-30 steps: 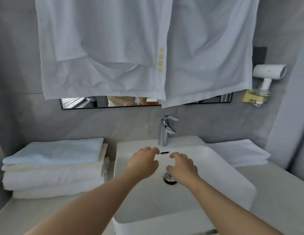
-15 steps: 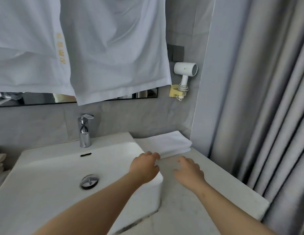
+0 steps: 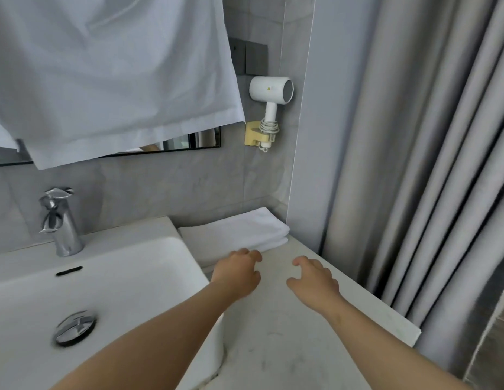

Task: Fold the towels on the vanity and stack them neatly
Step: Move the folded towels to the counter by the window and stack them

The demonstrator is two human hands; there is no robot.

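Over the surface [image 3: 287, 347] right of the sink [image 3: 118, 277], we hold our left hand [image 3: 236, 274] and right hand [image 3: 312, 282] palm-down, fingers loosely curled and gripping nothing. Our left hand is at the front edge of the folded white towel [image 3: 234, 235]; whether it touches, we cannot tell. That towel lies in the wall corner, below the hair dryer [image 3: 270, 88].

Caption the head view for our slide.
The left hand and right hand reach toward a folded white towel beside the sink.
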